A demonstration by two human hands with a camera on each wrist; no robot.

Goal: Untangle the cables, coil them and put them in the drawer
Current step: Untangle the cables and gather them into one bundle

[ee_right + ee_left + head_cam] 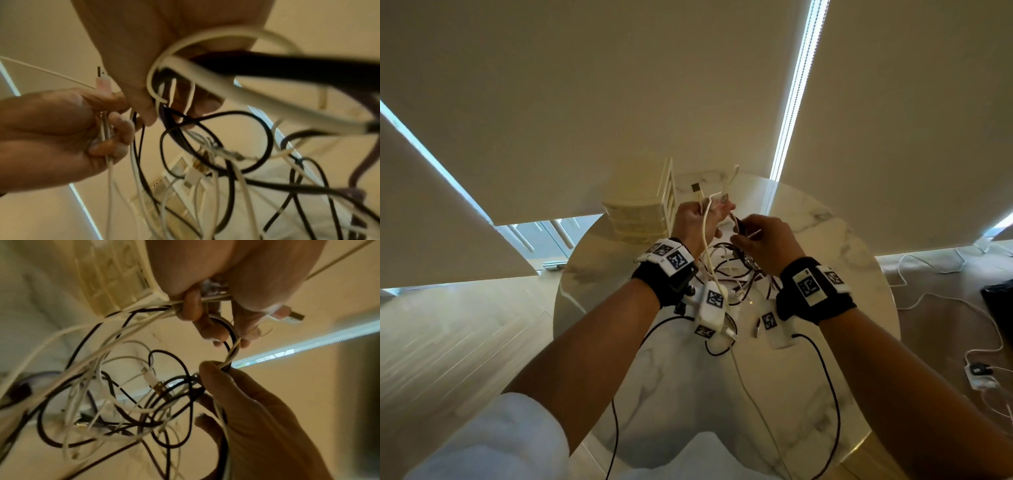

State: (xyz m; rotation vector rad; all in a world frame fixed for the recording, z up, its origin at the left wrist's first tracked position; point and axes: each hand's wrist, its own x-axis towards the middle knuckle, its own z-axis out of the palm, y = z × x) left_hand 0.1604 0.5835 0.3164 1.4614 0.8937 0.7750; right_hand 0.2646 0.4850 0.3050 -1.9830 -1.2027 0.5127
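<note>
A tangle of black and white cables (736, 270) hangs from both hands down onto the round marble table (681, 394). My left hand (697, 222) is raised and grips a bundle of white cables, two USB plugs (697, 188) sticking up past its fingers. In the left wrist view the left hand's fingers (191, 308) curl round the white strands, and the loose loops (115, 410) dangle below. My right hand (763, 246) pinches a black and a white strand just right of the left hand; the right hand (144, 68) shows loops draped over it. The cream drawer unit (637, 212) stands behind the left hand.
Black cords from the wrist cameras (828, 377) trail across the near half of the table. On the floor to the right lie white cables with a charger (977, 373) and a dark object (1000, 301). Closed blinds fill the background.
</note>
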